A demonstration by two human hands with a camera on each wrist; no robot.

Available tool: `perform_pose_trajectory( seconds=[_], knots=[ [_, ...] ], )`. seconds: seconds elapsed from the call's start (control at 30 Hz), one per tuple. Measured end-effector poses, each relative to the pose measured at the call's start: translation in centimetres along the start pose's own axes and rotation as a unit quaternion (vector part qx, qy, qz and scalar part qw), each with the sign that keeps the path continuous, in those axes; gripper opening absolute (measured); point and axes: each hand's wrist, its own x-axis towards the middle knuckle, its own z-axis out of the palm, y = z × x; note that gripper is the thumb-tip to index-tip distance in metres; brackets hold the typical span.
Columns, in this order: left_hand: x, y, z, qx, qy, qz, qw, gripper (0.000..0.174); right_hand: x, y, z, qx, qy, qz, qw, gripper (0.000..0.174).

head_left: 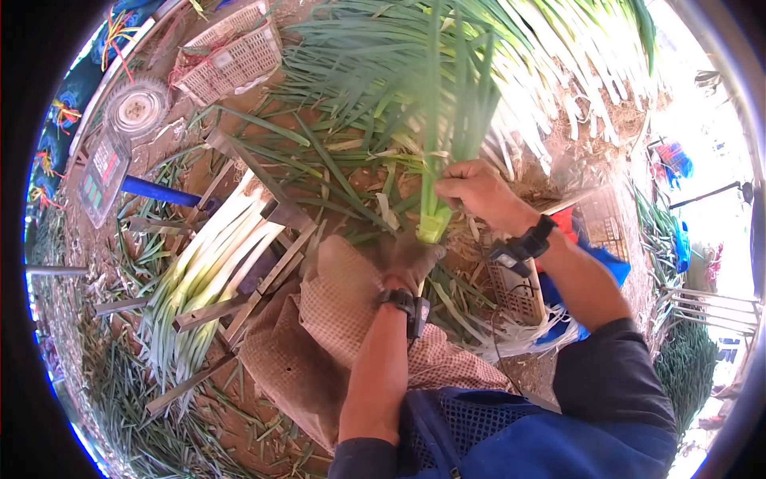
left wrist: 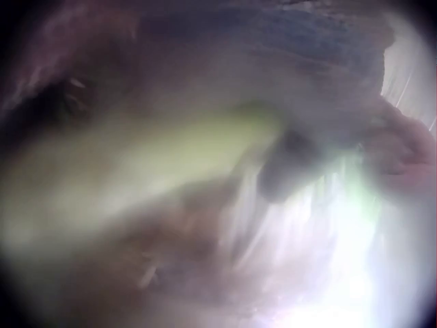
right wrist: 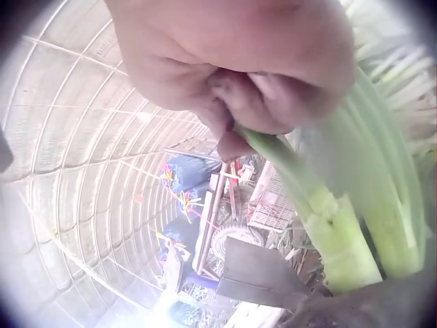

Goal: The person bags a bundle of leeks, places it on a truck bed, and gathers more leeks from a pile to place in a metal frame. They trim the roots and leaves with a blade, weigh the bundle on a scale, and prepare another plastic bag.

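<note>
- Big pile of leeks [head_left: 359,80] on the ground at the far side; points mostly one way, pale ends to the right, probably for easy picking up.
- Brown cloth [head_left: 335,295] draped over the legs; probably keeps soil and sap off the clothes.
- Metal rack [head_left: 201,314] on the left, with bars along both sides; seems meant to hold stalks together.
- Sorted bundle [head_left: 215,247] in the rack, pale ends farther away, green tops nearer; laid parallel, likely for neatness.
- Plastic basket [head_left: 231,60] beyond the rack, out of the way of the work.
- Held leeks [right wrist: 341,246] between both hands, just past the cloth, leaves pointing away from the body.
- Left hand [head_left: 411,259] low on the stalks, grip clamped round the pale part; seems to steady the base. Blurred in its own wrist view.
- Right hand [head_left: 483,191] higher up, grip pinched together on a leaf [right wrist: 273,147], apparently for control of that one strip.
</note>
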Motion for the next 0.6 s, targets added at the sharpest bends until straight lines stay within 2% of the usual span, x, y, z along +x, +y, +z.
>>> perform_pose_trajectory(
  seconds=[0.03, 0.07, 0.13, 0.23, 0.27, 0.3, 0.37, 0.4, 0.43, 0.47, 0.5, 0.53, 0.57, 0.6],
  knots=[
    [0.3, -0.7, 0.0, 0.020, 0.008, 0.007, 1.000, 0.036, -0.6, -1.2, -0.8, -0.082, -0.019, 0.007, 0.996, 0.026],
    [0.6, -1.5, 0.0, 0.040, 0.017, 0.013, 0.999, 0.035, -0.4, -1.8, -2.1, -0.181, 0.060, -0.222, 0.956, 0.026],
    [0.6, -1.9, -0.2, 0.040, 0.036, -0.015, 0.998, 0.034, -1.4, -5.5, -6.3, -0.154, 0.124, -0.320, 0.927, 0.026],
    [-0.3, -0.3, -0.5, -0.040, 0.038, -0.061, 0.997, 0.030, -6.8, -11.9, -11.3, -0.066, 0.109, -0.135, 0.983, 0.022],
    [-0.4, 0.3, -0.9, -0.088, 0.048, -0.058, 0.993, 0.029, -8.0, -11.6, -12.0, -0.085, 0.089, -0.096, 0.988, 0.020],
    [-0.9, 1.6, -1.3, -0.101, 0.045, -0.061, 0.992, 0.028, -8.7, -8.2, -11.3, -0.145, 0.067, -0.139, 0.977, 0.022],
    [-1.8, 4.4, -1.8, -0.127, 0.042, -0.070, 0.989, 0.028, -9.4, -1.4, -9.0, -0.215, -0.063, 0.025, 0.974, 0.030],
    [-2.1, 4.9, -1.9, -0.151, 0.053, -0.060, 0.985, 0.028, -10.5, 4.7, -8.2, -0.390, -0.096, 0.045, 0.915, 0.034],
    [-2.3, 5.2, -1.8, -0.173, 0.063, -0.049, 0.982, 0.028, -11.5, 10.6, -7.3, -0.550, -0.138, 0.053, 0.822, 0.048],
    [-2.3, 5.3, -1.8, -0.195, 0.072, -0.037, 0.977, 0.028, -12.1, 9.5, -4.8, -0.608, -0.162, 0.157, 0.761, 0.066],
    [-2.1, 4.7, -2.0, -0.269, 0.056, -0.006, 0.962, 0.032, -12.4, 9.2, -3.5, -0.509, -0.160, 0.190, 0.824, 0.086],
    [-2.2, 5.6, -1.9, -0.332, 0.053, 0.008, 0.942, 0.032, -12.7, 11.0, -1.9, -0.298, -0.150, 0.136, 0.933, 0.092],
    [-2.8, 7.1, -1.8, -0.393, 0.049, 0.022, 0.918, 0.033, -13.2, 12.8, -0.1, -0.068, -0.135, 0.075, 0.986, 0.099],
    [-3.2, 8.3, -2.1, -0.452, 0.045, 0.037, 0.890, 0.034, -13.8, 12.4, 1.6, -0.112, -0.108, 0.023, 0.988, 0.102]
  ],
)
